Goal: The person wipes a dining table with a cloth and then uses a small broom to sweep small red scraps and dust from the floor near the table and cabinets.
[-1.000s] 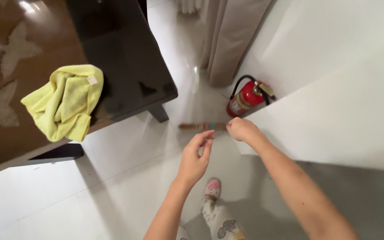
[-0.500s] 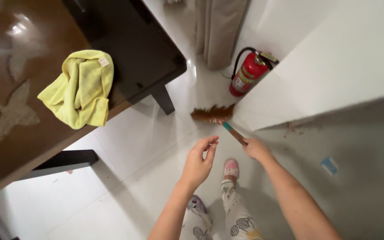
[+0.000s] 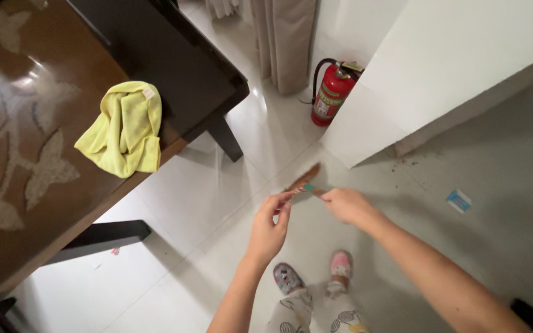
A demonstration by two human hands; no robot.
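Duster (image 3: 306,179) gripped in right hand (image 3: 347,205), left hand (image 3: 268,225) fingers loosely apart; red extinguisher (image 3: 330,92), white label.

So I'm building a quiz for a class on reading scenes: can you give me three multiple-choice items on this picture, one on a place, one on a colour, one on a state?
1. Where does the crumpled yellow microfibre cloth lie?
A. on the white tiled floor
B. on the glossy brown patterned table top
C. over the red fire extinguisher

2. What colour is the band on the thin wooden duster handle?
A. teal
B. yellow
C. black

3. How is the duster handle held?
A. it lies loose on the floor
B. the left hand alone grips it
C. the right hand grips it and the left hand's fingertips meet it

Answers:
1 B, the cloth sits near the edge of the table top, above the floor.
2 A, a teal band shows beside the right hand.
3 C, the right hand closes on the handle while the left hand reaches its fingertips to it.
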